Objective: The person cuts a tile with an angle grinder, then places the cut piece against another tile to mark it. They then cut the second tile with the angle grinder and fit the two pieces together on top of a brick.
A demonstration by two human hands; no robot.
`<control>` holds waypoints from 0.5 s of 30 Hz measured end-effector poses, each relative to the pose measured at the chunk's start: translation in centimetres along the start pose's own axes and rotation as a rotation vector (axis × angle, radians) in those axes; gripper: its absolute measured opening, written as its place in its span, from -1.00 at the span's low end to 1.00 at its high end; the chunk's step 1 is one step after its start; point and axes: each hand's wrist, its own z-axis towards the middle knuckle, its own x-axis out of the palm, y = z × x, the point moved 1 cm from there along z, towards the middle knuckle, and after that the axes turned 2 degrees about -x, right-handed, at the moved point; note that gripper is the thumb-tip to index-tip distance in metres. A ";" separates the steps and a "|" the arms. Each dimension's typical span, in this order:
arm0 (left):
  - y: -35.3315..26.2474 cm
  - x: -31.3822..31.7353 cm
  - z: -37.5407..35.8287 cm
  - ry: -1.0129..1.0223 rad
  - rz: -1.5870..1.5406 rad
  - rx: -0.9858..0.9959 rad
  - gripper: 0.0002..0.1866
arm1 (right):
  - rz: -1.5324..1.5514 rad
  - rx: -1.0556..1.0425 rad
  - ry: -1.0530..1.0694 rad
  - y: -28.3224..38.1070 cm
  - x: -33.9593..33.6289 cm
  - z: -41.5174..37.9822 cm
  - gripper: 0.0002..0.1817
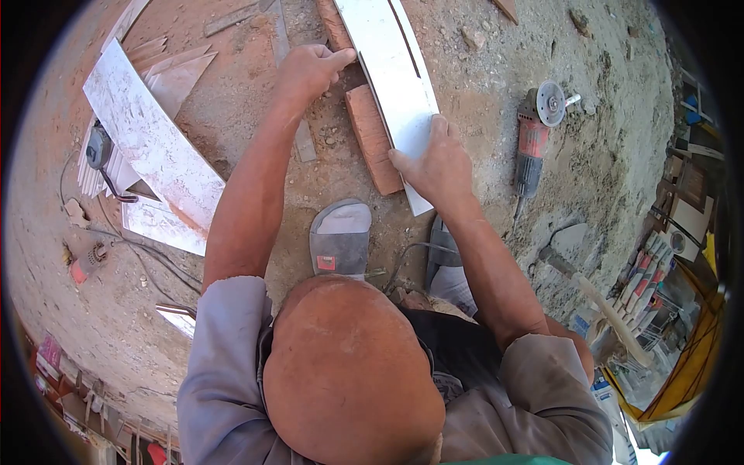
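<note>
A long white tile strip (399, 93) with a dark slot along its far part lies across reddish bricks (373, 139) on the dirt ground. At the strip's left edge, my left hand (314, 71) is closed, thumb and forefinger pinched against the edge. My right hand (438, 163) grips the near end, thumb on top and fingers along the right side, partly hidden. To the right of the strip lies an angle grinder (535, 136) with its disc facing up.
Large white tile pieces (151, 128) lie at left, with a tape measure (99, 147) on them. Cables (147, 248) and a red-and-grey tool (87, 263) are nearby. A wooden-handled hammer (597, 298) rests at right, beside cluttered goods. My sandalled foot (341, 236) stands below the bricks.
</note>
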 end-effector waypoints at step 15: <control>0.3 -0.2 0.4 0.026 0.060 0.021 -0.49 | 0.223 0.045 0.019 -4.1 -2.5 2.4 -0.29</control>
